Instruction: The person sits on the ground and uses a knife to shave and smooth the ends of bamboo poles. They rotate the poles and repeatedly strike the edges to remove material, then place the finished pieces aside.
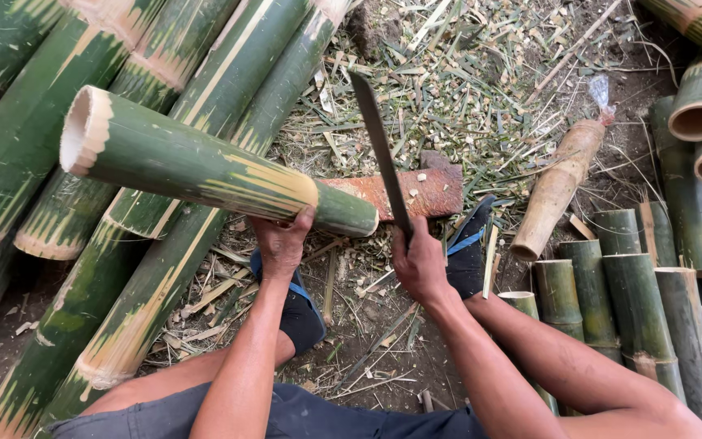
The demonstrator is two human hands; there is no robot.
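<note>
My left hand (pixel 282 242) grips the underside of a green bamboo section (pixel 197 162), holding it off the ground; its open hollow end points up-left and its cut end rests near a reddish wooden block (pixel 432 191). In my right hand (pixel 418 262) is the handle of a long dark machete (pixel 379 146), its blade raised and pointing away from me, just right of the bamboo's cut end. My feet in dark sandals (pixel 469 252) rest on the ground below.
Several long green bamboo poles (pixel 34 122) lie at the left. Short cut bamboo sections (pixel 627 301) stand at the right, with hollow pieces (pixel 700 102) and a tan bamboo sheath (pixel 558 183) behind. Chips and shavings (pixel 457 81) litter the dirt.
</note>
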